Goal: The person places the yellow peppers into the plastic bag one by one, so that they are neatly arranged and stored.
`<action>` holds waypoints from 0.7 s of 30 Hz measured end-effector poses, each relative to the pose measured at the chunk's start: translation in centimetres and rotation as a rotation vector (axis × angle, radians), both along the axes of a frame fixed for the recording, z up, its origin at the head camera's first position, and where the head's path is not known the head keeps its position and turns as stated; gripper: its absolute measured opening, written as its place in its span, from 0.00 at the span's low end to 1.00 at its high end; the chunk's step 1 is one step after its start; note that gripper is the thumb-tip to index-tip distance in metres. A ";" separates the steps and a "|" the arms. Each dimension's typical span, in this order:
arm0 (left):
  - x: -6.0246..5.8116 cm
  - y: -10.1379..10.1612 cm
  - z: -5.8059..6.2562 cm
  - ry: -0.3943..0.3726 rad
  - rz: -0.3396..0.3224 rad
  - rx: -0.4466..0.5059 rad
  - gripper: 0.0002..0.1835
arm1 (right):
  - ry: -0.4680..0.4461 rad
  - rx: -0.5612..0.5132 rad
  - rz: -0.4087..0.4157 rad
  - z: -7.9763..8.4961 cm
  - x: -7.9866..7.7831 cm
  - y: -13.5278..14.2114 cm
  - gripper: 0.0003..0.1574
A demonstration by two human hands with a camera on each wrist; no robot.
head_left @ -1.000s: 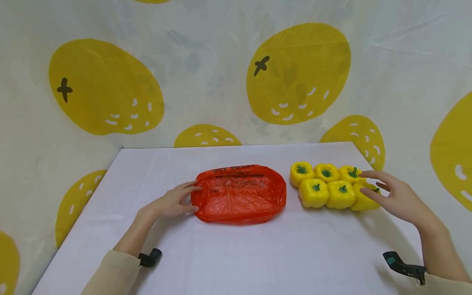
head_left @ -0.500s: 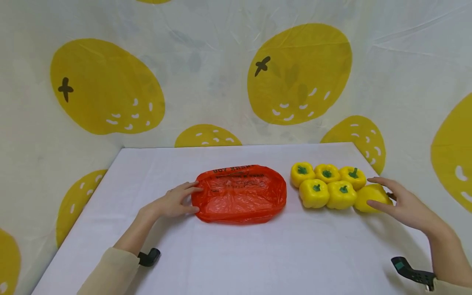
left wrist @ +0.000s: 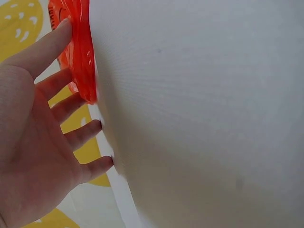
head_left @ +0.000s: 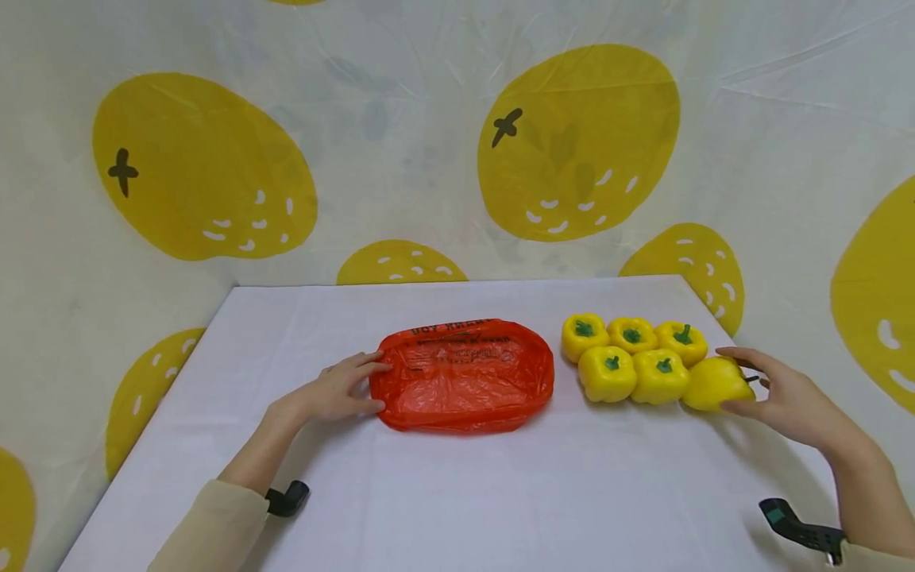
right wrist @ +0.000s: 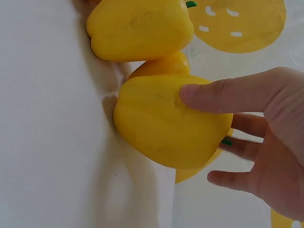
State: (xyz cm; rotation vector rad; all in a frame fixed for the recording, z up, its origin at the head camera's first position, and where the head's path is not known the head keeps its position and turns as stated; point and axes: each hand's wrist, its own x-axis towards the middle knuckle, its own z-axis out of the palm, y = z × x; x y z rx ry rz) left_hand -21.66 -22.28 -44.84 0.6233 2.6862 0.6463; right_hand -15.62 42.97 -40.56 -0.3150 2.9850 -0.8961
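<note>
A red plastic bag [head_left: 463,381] with dark print lies flat and spread on the white table. My left hand [head_left: 341,388] rests at its left edge, fingers spread and fairly straight; in the left wrist view the thumb [left wrist: 52,45] touches the bag. To the right, my right hand [head_left: 793,401] holds a yellow bell pepper [head_left: 715,384] between thumb and fingers. That pepper is tipped on its side, its stem pointing right toward the palm. The right wrist view has the thumb [right wrist: 209,97] on the near side of it, with fingertips partly hidden behind.
Several other yellow bell peppers [head_left: 608,373] with green stems stand in two rows just left of the held one. The white table [head_left: 457,492] ends at a back edge before a cloth [head_left: 400,159] printed with big yellow fruit.
The rightmost front pepper has gone from nearly upright to tipped, stem to the right. My right hand moved right and its thumb closed onto the pepper. The left hand stayed put.
</note>
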 end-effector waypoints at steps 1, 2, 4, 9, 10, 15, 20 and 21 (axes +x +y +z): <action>0.0 0.0 0.0 0.003 -0.001 -0.001 0.37 | -0.005 0.007 -0.004 0.1 -0.1 0.0 0.48; 0.0 0.0 0.0 0.006 -0.004 -0.001 0.37 | -0.009 0.016 -0.008 0.1 -0.1 -0.1 0.49; 0.0 -0.1 0.0 0.005 0.000 -0.003 0.37 | -0.009 0.026 0.000 0.2 -0.2 -0.2 0.50; 0.1 0.0 0.2 0.011 -0.003 0.000 0.37 | 0.032 0.057 0.041 0.3 -0.3 -0.4 0.47; 0.0 0.0 0.2 0.014 -0.006 -0.001 0.37 | 0.040 0.062 0.053 0.3 -0.3 -0.4 0.47; -0.1 0.1 -0.1 0.008 0.002 -0.012 0.37 | 0.034 0.079 0.104 0.2 -0.3 -0.4 0.45; 0.1 0.0 -0.1 -0.001 0.017 -0.018 0.37 | -0.020 0.097 0.071 0.5 -0.4 -0.3 0.46; 0.1 0.1 0.0 -0.001 0.018 -0.018 0.37 | -0.033 0.097 0.063 0.6 -0.4 -0.2 0.47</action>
